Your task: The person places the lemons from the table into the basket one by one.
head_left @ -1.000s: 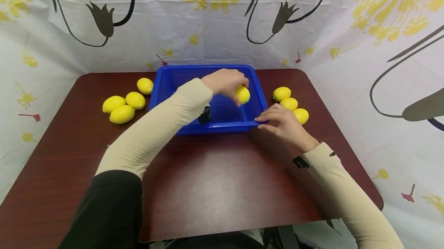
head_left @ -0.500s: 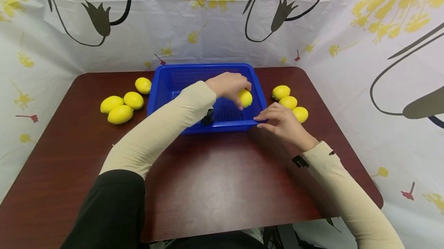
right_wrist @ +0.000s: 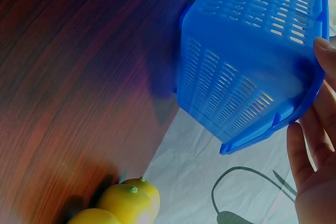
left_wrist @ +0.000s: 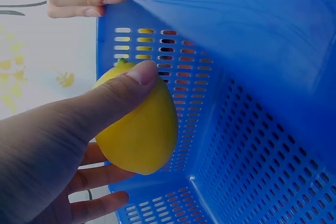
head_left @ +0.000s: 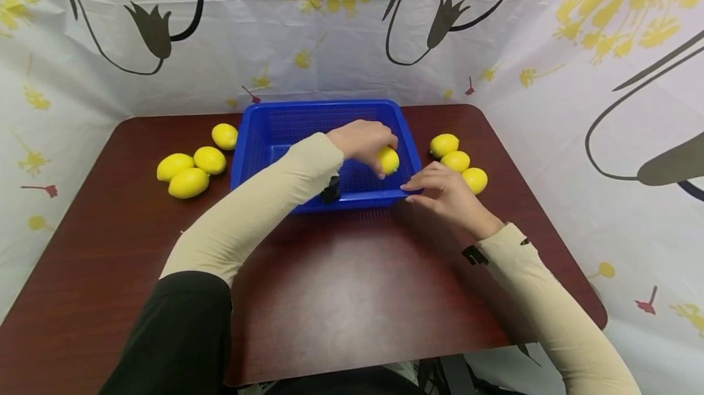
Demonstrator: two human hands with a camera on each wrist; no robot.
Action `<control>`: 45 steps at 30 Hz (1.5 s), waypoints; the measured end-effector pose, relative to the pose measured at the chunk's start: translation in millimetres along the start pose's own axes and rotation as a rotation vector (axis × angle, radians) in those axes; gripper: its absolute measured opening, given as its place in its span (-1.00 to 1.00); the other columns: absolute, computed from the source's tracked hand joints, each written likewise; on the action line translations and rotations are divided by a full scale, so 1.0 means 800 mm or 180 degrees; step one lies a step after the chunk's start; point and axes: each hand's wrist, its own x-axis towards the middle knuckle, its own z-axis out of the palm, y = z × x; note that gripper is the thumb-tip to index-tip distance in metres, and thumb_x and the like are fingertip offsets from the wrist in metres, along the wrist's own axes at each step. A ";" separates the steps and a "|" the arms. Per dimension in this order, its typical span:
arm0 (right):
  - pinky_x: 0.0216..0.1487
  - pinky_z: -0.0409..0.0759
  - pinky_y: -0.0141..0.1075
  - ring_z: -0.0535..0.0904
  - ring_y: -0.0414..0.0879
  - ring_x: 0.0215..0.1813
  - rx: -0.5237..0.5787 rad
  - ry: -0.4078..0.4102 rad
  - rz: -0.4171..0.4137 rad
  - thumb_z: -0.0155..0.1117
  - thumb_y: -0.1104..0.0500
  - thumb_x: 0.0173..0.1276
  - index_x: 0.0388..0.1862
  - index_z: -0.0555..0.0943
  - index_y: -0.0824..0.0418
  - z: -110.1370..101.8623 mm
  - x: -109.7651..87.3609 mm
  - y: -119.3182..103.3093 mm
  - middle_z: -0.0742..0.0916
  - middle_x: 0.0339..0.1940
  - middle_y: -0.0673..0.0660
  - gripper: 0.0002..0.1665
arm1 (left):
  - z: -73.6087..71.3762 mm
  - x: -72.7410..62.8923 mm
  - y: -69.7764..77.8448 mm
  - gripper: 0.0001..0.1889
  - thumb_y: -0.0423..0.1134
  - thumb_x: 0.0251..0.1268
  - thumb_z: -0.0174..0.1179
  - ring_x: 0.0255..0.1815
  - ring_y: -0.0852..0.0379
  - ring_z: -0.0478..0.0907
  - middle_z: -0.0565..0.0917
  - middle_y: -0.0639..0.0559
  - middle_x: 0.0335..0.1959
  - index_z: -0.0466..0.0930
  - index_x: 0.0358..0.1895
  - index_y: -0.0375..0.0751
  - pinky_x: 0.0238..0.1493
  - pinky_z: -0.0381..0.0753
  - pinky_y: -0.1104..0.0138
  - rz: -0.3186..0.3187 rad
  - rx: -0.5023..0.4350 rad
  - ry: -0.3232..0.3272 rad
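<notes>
A yellow lemon (head_left: 388, 161) is gripped in my left hand (head_left: 364, 140), which reaches over the near side of a blue plastic basket (head_left: 321, 104). In the left wrist view the thumb lies across the lemon (left_wrist: 142, 135), with the fingers behind it; perforated basket walls surround it. My right hand (head_left: 448, 192) pinches the basket's rim at the near right corner. Seen from the right wrist, the thumb is on one side of the rim and the fingers (right_wrist: 300, 153) are on the other. My left forearm hides part of the basket's inside.
Several lemons (head_left: 189, 183) lie on the brown table (head_left: 319, 297) left of the basket. On its right, three more lemons (head_left: 455, 161) sit in a row, close to my right hand. A patterned white cloth (head_left: 330, 28) hangs behind and beside the table.
My left hand has lowered slightly toward the near right part of the basket, still holding the lemon. My right hand keeps its hold on the corner. The head view has shifted a little.
</notes>
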 end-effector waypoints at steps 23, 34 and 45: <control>-0.03 0.50 -0.49 0.59 -0.17 -0.08 0.0005 0.0022 -0.0008 0.59 0.33 0.00 -0.15 0.80 0.14 0.001 -0.001 0.001 0.82 -0.22 0.03 -0.63 | -0.007 0.010 0.000 -0.34 0.22 0.05 0.42 0.08 0.08 0.56 0.67 0.06 0.11 0.58 0.19 -0.04 0.21 0.57 0.19 0.0078 0.0079 -0.0065; -0.02 0.49 -0.51 0.60 -0.15 -0.09 -0.0011 0.0051 -0.0076 0.60 0.31 -0.01 -0.16 0.80 0.13 -0.001 0.002 0.002 0.82 -0.23 0.04 -0.64 | -0.008 0.016 -0.004 -0.37 0.20 0.05 0.43 0.04 0.09 0.55 0.68 0.06 0.08 0.60 0.16 -0.05 0.19 0.57 0.20 0.0091 0.0034 -0.0157; 0.01 0.50 -0.54 0.60 -0.14 -0.07 0.0004 0.0018 -0.0055 0.60 0.35 -0.04 -0.14 0.80 0.13 -0.001 -0.003 0.003 0.82 -0.22 0.03 -0.59 | 0.001 0.027 -0.005 -0.40 0.15 0.05 0.45 -0.05 0.09 0.57 0.70 0.05 0.01 0.63 0.12 -0.08 0.12 0.59 0.18 0.0164 -0.0056 -0.0307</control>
